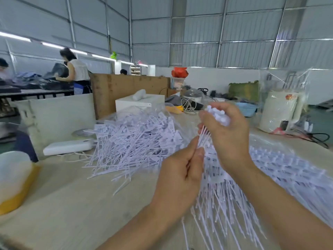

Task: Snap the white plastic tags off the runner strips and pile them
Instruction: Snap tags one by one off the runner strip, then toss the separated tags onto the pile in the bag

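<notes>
A bundle of white plastic tags [217, 114] stands upright in front of me, their heads sticking out above my right hand [228, 134], which grips the bundle. Just below it, my left hand [182, 170] pinches the thin stems of the same bundle. Long tails of a runner strip [221, 201] hang down from the hands, blurred. A loose pile of detached tags [133, 141] lies on the table to the left. Rows of tags on runner strips [292, 170] lie at the right, under my right forearm.
The beige table [75, 204] carries a white power bank [68, 147] with cable, a yellow-and-white container [14, 179] at the left edge, a white box [140, 101] and a wrapped kettle [281, 112] at the back. People work at far tables.
</notes>
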